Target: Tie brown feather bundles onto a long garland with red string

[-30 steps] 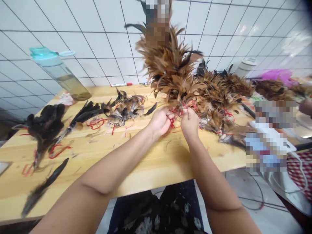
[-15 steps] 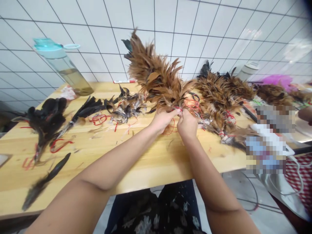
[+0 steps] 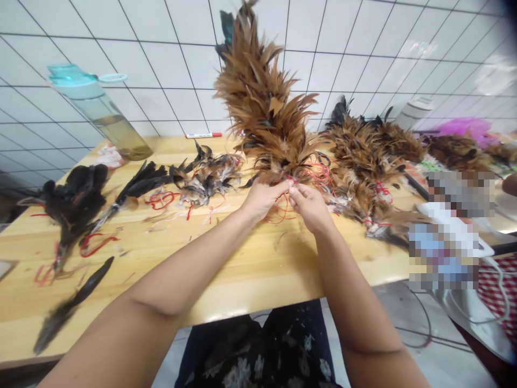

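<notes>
A brown feather duster [image 3: 270, 102] with dark green feathers at its tip leans up from the table toward the wall. My left hand [image 3: 264, 198] is closed around its lower end, thumb pressed near a pink-red binding. Close beside it, my right hand [image 3: 309, 207] is closed in a pinch at the red string [image 3: 291, 180] there. The fingertips of both hands almost meet, and they partly hide the string. Loops of thin red string [image 3: 278, 214] hang below and between the hands. More tangled red string [image 3: 319, 171] lies just right of the duster.
Bundles of black feathers [image 3: 76, 199] and a loose dark feather [image 3: 75, 304] lie left. Small mixed feathers [image 3: 210, 180] sit nearer the middle. Brown feather bunches [image 3: 363, 151] spread along the right. A water bottle [image 3: 107, 118] and a marker [image 3: 203, 135] are at the back. Another person's hand [image 3: 509, 184] shows far right.
The feather duster has swung more upright, its tip rising and shifting slightly right. My right hand has turned and its fingers have moved slightly left at the binding.
</notes>
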Motion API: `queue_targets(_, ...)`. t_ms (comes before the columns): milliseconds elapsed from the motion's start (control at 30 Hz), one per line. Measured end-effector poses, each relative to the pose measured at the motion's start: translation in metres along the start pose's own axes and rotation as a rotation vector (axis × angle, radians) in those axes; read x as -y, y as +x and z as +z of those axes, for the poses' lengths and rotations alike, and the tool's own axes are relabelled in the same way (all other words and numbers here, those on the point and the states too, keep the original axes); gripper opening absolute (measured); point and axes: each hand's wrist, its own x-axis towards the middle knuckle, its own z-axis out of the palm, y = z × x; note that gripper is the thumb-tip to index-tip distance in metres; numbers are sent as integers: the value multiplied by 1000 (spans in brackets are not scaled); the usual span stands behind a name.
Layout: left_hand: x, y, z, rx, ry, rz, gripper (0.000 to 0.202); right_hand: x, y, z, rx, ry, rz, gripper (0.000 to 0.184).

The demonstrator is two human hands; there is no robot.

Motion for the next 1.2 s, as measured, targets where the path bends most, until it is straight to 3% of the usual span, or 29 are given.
queue_targets(100,1,1,-3,18,-27,0,21,1,-1,-8,127,222,90,45)
queue_targets(233,2,2,-3,-10,-48,-45,26,3,-2,-19,149,162,151,48)
queue_targets(467,2,7,-7,-93,-33,-12,30,3,-1,-26,12,40,110,47)
queue_targets(700,4,13,-16,-70,-51,-57,36,-2,3,-28,-107,-41,27,41)
queue_targets(933,-2,5,-12,83,97,-45,26,-3,2,-14,109,89,124,50)
queue_targets(1200,-4,1,-11,130,187,-24,18,-4,3,-8,111,159,68,41)
